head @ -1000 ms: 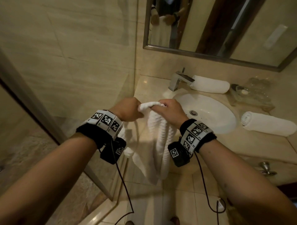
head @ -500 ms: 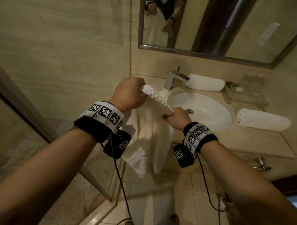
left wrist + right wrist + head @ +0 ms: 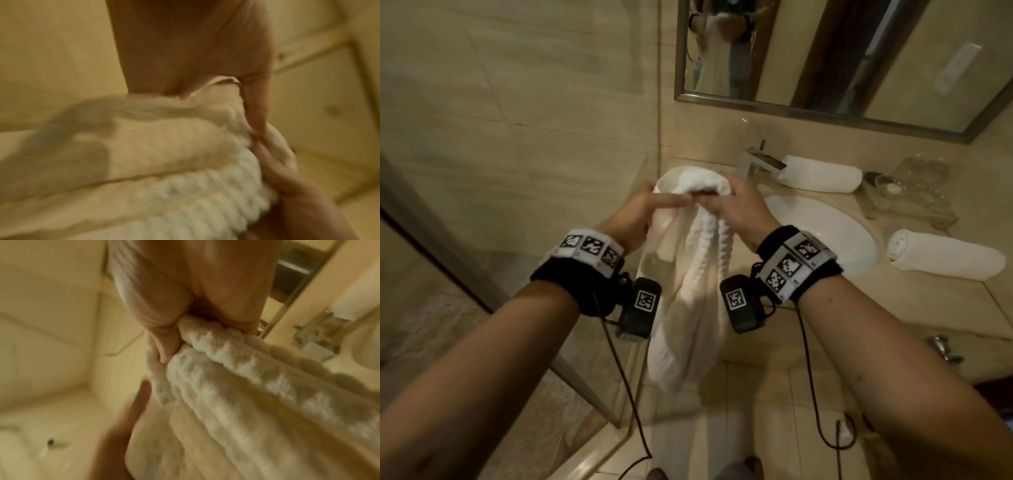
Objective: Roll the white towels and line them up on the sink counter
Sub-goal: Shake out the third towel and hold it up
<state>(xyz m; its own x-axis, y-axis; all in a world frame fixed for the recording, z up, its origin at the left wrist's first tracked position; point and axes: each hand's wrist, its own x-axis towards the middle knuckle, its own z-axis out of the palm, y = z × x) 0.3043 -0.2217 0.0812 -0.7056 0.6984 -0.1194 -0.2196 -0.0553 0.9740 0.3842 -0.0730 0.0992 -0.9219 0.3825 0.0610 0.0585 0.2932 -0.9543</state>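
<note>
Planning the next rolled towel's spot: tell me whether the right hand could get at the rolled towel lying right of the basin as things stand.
Probably not yet: the right hand grips the hanging towel together with the left hand. The path over the basin to the rolled towel looks unobstructed.

A towel hangs between both hands, left of the sink. One rolled towel lies behind the sink beside the faucet; another roll lies to its right.

Beige tiled walls, framed mirror above basin, chrome tap, pale floor tiles
</note>
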